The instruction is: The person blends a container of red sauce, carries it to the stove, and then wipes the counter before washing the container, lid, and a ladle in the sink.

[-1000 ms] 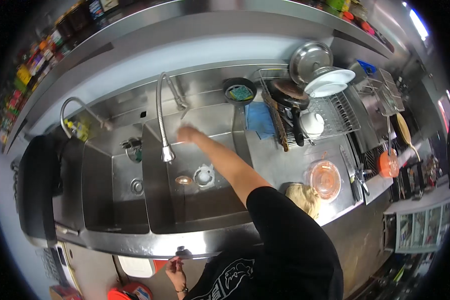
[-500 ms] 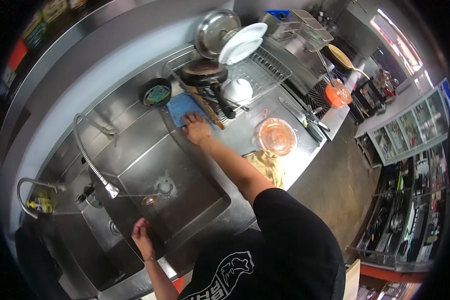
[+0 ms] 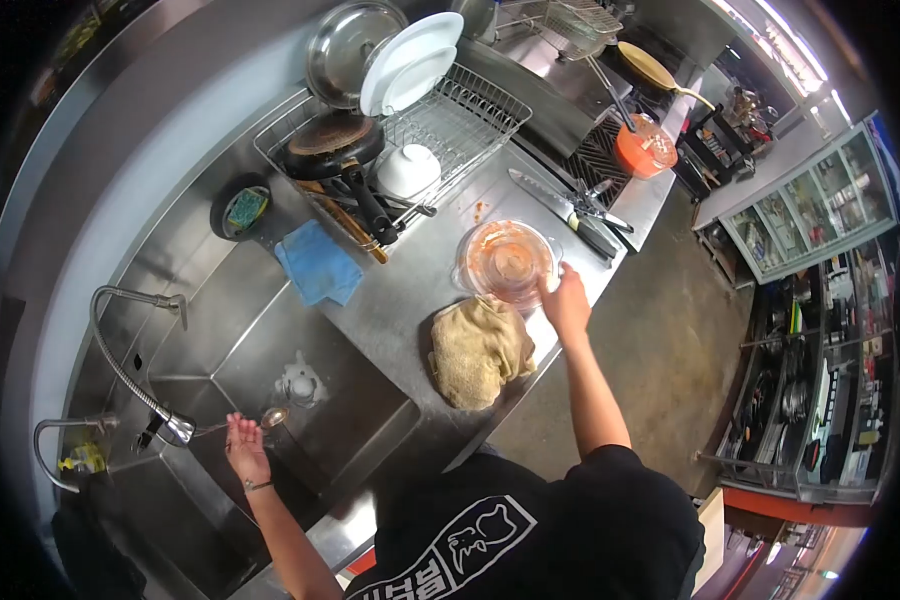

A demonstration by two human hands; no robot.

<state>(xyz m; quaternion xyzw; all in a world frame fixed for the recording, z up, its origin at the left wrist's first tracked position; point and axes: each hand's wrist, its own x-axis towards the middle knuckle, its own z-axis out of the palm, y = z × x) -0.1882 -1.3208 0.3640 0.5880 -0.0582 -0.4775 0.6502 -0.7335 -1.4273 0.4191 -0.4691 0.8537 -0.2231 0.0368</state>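
My right hand [image 3: 567,303] grips the right rim of a clear round plastic bowl [image 3: 505,262] smeared with orange residue, which sits on the steel counter. Just in front of the bowl lies a crumpled tan cloth [image 3: 480,352]. My left hand [image 3: 247,450] is held over the sink [image 3: 370,440], palm up and fingers stretched out, holding nothing. Close to its fingertips a thin stream of water runs from the spray faucet [image 3: 178,428]. A spoon [image 3: 274,417] lies beyond the fingers, near the drain.
A folded blue cloth [image 3: 318,262] lies by the sink's edge. Behind it, a wire dish rack [image 3: 480,130] holds a frying pan [image 3: 332,147], white plates and a white bowl [image 3: 408,171]. A knife [image 3: 545,193] lies on the counter, and an orange pot [image 3: 645,147] stands farther right.
My right hand has left the blue cloth and moved right to the plastic bowl. My left hand has shifted left toward the water stream, its fingers now stretched out. The view has swung right.
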